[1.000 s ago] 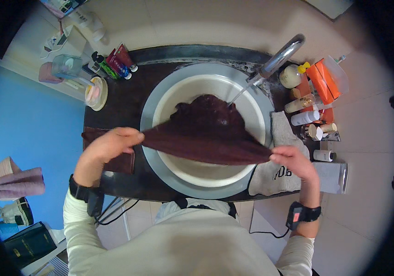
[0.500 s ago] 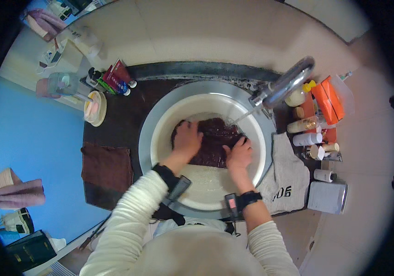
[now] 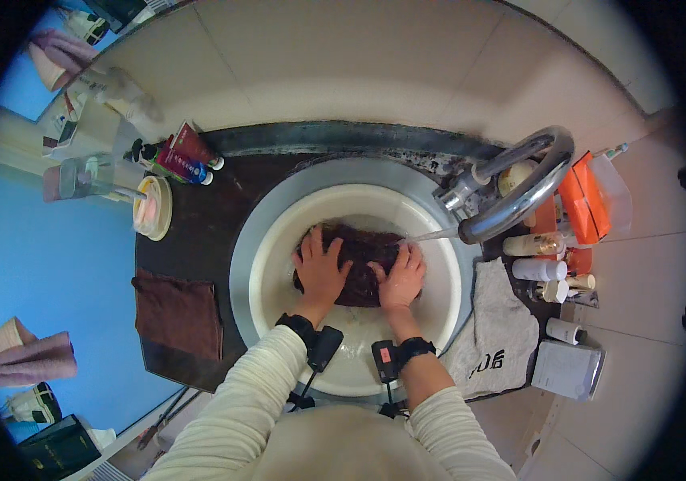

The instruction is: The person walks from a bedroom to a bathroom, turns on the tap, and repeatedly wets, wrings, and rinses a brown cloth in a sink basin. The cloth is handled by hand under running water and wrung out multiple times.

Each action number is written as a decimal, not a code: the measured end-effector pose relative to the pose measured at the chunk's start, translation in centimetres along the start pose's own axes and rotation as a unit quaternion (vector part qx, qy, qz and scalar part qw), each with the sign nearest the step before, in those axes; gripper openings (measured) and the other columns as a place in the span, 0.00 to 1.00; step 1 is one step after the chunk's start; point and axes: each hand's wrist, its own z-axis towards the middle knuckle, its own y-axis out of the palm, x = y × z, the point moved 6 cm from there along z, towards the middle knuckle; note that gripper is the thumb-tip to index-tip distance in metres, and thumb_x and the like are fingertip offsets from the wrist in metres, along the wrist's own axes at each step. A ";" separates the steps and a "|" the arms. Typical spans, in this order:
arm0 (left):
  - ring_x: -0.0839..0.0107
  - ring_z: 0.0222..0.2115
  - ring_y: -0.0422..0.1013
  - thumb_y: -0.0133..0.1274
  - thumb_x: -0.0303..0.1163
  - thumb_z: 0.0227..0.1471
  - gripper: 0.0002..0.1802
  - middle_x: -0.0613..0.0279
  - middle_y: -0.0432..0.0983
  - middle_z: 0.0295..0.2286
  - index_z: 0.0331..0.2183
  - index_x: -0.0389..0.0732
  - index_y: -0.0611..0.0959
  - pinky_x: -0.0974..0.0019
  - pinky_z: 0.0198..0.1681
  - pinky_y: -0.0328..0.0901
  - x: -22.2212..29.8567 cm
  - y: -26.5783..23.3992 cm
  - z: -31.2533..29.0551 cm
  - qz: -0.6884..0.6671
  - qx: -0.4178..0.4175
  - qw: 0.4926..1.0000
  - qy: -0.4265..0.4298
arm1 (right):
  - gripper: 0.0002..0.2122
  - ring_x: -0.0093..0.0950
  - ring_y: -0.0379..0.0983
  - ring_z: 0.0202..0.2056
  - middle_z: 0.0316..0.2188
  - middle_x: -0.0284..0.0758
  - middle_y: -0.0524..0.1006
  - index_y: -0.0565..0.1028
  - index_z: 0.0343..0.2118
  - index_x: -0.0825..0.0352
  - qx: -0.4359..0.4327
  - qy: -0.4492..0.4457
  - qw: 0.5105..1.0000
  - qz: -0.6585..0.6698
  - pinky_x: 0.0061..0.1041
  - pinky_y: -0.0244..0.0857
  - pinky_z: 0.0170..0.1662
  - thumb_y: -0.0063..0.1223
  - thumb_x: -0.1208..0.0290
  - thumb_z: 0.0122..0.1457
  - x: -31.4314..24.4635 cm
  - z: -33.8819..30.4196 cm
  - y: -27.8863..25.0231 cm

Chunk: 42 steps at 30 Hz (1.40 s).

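Observation:
A dark brown wet cloth (image 3: 359, 286) lies bunched in a round white washbasin (image 3: 259, 280). My left hand (image 3: 321, 271) presses flat on its left part with the fingers spread. On its right part rests my right hand (image 3: 400, 282), fingers apart and thumb pointing toward the left hand. Neither hand grips the cloth. From the chrome faucet (image 3: 511, 218) at the right, a thin stream of water (image 3: 433, 235) runs into the basin near my right fingertips. Part of the cloth is hidden under both hands.
A folded brown cloth (image 3: 178, 315) lies on the dark counter at left, below a soap dish (image 3: 153, 210) and several tubes (image 3: 190, 148). At right are a grey towel (image 3: 489, 329), several bottles (image 3: 539, 269), an orange packet (image 3: 583, 200) and a white box (image 3: 567, 369).
The cloth is more bunched and covers less of the basin. My hands have come closer together, and the right fingers are straighter. The whole view has shifted slightly.

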 end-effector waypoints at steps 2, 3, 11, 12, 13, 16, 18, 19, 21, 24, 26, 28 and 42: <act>0.52 0.48 0.61 0.59 0.36 0.39 0.18 0.52 0.65 0.46 0.37 0.49 0.78 0.49 0.48 0.57 -0.2 0.6 -0.4 -0.049 -0.061 0.994 -0.074 | 0.33 0.44 0.62 0.49 0.50 0.41 0.65 0.63 0.54 0.64 -0.100 0.106 0.989 0.038 0.39 0.61 0.48 0.63 0.60 0.45 -0.3 -0.3 0.9; 0.52 0.45 0.64 0.59 0.33 0.38 0.17 0.52 0.67 0.44 0.35 0.48 0.78 0.53 0.45 0.61 -0.5 1.1 -0.5 -0.058 -0.101 0.986 -0.117 | 0.32 0.44 0.63 0.48 0.50 0.40 0.66 0.63 0.54 0.64 -0.147 0.155 0.975 0.063 0.38 0.62 0.48 0.62 0.61 0.46 -0.7 -0.7 1.1; 0.64 0.43 0.66 0.40 0.50 0.57 0.22 0.59 0.72 0.41 0.43 0.45 0.74 0.61 0.49 0.61 1.4 3.0 -3.4 -0.901 -0.211 0.230 -0.303 | 0.12 0.42 0.71 0.36 0.37 0.42 0.72 0.74 0.41 0.58 -0.173 -0.013 0.919 0.353 0.36 0.66 0.40 0.53 0.67 0.52 -10.6 -4.0 -5.5; 0.63 0.43 0.66 0.39 0.50 0.57 0.23 0.59 0.72 0.41 0.44 0.44 0.74 0.61 0.49 0.61 1.7 2.9 -4.2 -0.898 -0.213 0.214 -0.320 | 0.11 0.43 0.72 0.34 0.36 0.42 0.72 0.74 0.39 0.57 -0.173 -0.042 0.918 0.355 0.36 0.67 0.38 0.53 0.65 0.52 -11.5 -4.2 -6.1; 0.63 0.43 0.66 0.39 0.50 0.57 0.23 0.58 0.72 0.41 0.45 0.44 0.74 0.60 0.49 0.60 1.3 3.0 -5.0 -0.870 -0.198 0.262 -0.367 | 0.11 0.43 0.72 0.34 0.34 0.41 0.72 0.74 0.38 0.58 -0.170 -0.037 0.937 0.303 0.37 0.67 0.37 0.54 0.64 0.52 -11.4 -4.0 -6.3; 0.59 0.43 0.67 0.42 0.50 0.56 0.24 0.56 0.72 0.43 0.49 0.44 0.72 0.58 0.50 0.59 -0.5 2.9 -6.4 -0.667 -0.242 0.522 -0.473 | 0.10 0.44 0.72 0.31 0.32 0.41 0.73 0.74 0.33 0.58 -0.130 -0.070 0.968 0.202 0.40 0.67 0.33 0.53 0.58 0.53 -9.5 -2.2 -5.9; 0.57 0.41 0.69 0.44 0.47 0.56 0.22 0.52 0.74 0.39 0.47 0.43 0.74 0.57 0.46 0.62 -2.1 1.2 -5.0 -0.520 -0.217 0.720 -0.405 | 0.11 0.44 0.72 0.30 0.30 0.42 0.74 0.72 0.34 0.60 -0.148 0.036 0.982 0.115 0.42 0.67 0.31 0.48 0.58 0.56 -4.4 -0.2 -4.1; 0.56 0.41 0.70 0.45 0.46 0.56 0.21 0.50 0.75 0.37 0.46 0.43 0.75 0.56 0.44 0.63 -2.5 0.3 -4.2 -0.438 -0.204 0.803 -0.350 | 0.13 0.45 0.72 0.28 0.30 0.43 0.74 0.71 0.33 0.62 -0.144 0.066 0.986 0.042 0.43 0.67 0.30 0.48 0.56 0.57 -1.7 0.4 -3.8; 0.51 0.47 0.65 0.46 0.43 0.54 0.24 0.46 0.65 0.49 0.52 0.46 0.70 0.52 0.47 0.62 -2.6 -1.0 -2.7 -0.204 -0.224 0.932 -0.199 | 0.14 0.42 0.70 0.37 0.41 0.43 0.70 0.72 0.39 0.58 -0.124 0.068 0.990 -0.025 0.40 0.68 0.35 0.49 0.55 0.56 0.8 0.3 -2.9; 0.51 0.54 0.56 0.48 0.41 0.52 0.28 0.50 0.53 0.57 0.55 0.50 0.67 0.47 0.50 0.58 -1.8 -1.6 -1.9 0.064 -0.183 0.980 -0.046 | 0.19 0.40 0.59 0.52 0.54 0.36 0.61 0.69 0.50 0.48 -0.081 -0.003 0.990 -0.116 0.42 0.60 0.49 0.52 0.56 0.54 1.3 -0.7 -1.7; 0.52 0.58 0.48 0.51 0.37 0.49 0.30 0.54 0.47 0.59 0.55 0.53 0.66 0.41 0.53 0.53 -0.3 -0.7 -2.1 0.148 -0.203 0.965 0.074 | 0.22 0.40 0.56 0.55 0.55 0.35 0.61 0.66 0.53 0.44 -0.085 -0.130 0.974 -0.164 0.46 0.57 0.51 0.52 0.56 0.53 -0.2 -1.7 -0.6; 0.53 0.60 0.42 0.52 0.33 0.46 0.33 0.56 0.45 0.60 0.56 0.55 0.66 0.35 0.52 0.53 0.3 0.2 -2.1 0.148 -0.218 0.958 0.116 | 0.26 0.41 0.49 0.59 0.56 0.33 0.60 0.60 0.57 0.41 -0.131 -0.175 0.967 -0.131 0.50 0.51 0.54 0.51 0.58 0.54 -0.8 -2.2 0.4; 0.57 0.45 0.67 0.53 0.25 0.43 0.23 0.58 0.69 0.44 0.45 0.48 0.75 0.53 0.41 0.66 -0.9 -1.0 0.5 0.082 -0.227 0.967 0.081 | 0.09 0.33 0.66 0.46 0.35 0.29 0.75 0.78 0.35 0.54 0.010 -0.209 0.978 -0.018 0.44 0.58 0.48 0.55 0.66 0.48 -3.1 -0.7 -9.0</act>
